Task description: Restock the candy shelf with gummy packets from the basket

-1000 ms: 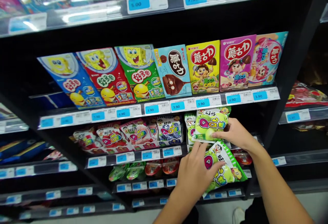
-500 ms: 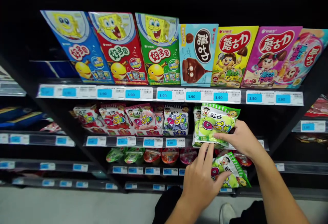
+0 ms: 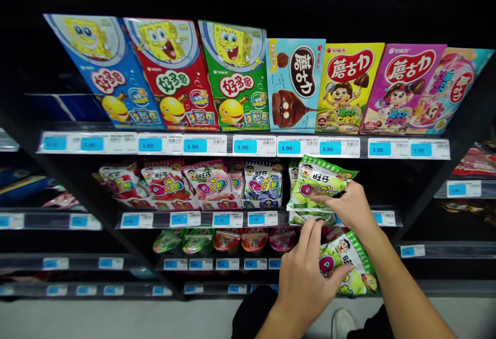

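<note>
Left hand grasps lower green Wangzai QQ gummy bag, just below price rail | right hand pinches upper green bag at rail's front edge | firm, level hold eases bags past rail lip | dark shelf space lies right of upper bag

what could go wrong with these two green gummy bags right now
The lower green QQ gummy bag seems held only by the left hand, so it might slip and fall. The upper green QQ gummy bag, under the right hand, leans out over the price strip and could slide down onto the jelly packs below.
</note>
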{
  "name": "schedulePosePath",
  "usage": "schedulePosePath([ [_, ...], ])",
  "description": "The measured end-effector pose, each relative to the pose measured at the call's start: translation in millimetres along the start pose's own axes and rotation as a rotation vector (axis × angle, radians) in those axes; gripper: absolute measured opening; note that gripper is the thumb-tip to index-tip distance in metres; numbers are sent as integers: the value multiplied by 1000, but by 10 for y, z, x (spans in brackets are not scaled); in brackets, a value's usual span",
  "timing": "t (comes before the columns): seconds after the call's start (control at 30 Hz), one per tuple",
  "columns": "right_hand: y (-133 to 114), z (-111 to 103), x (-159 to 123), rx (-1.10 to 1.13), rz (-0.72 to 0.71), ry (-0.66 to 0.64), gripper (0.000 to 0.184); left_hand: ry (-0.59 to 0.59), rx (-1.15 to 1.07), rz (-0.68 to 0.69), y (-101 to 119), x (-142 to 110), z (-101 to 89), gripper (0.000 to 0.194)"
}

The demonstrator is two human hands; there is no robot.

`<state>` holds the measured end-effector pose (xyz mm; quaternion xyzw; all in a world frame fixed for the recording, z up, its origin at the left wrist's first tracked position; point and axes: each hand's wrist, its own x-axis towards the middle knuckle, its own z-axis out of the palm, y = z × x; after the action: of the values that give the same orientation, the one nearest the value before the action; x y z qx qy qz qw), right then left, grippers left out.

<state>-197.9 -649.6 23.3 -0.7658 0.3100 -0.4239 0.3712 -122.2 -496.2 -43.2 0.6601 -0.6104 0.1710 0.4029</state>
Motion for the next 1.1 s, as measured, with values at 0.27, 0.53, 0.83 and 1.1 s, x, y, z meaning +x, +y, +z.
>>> schedulePosePath([
  [0.27, 14, 103, -48, 127, -112, -62, 48, -116, 38, 33, -75, 65, -71, 80],
  [0.53, -261, -217, -77, 174, 30, -182, 48, -128, 5, 34, -146, 134, -185, 77],
  [0.83, -157, -317, 0, -77, 90, -114, 37, -159, 175, -32, -228, 143, -250, 70],
  [1.1, -113, -317, 52, -40, 45, -158, 39, -313, 210, -65, -261, 369, -300, 71],
])
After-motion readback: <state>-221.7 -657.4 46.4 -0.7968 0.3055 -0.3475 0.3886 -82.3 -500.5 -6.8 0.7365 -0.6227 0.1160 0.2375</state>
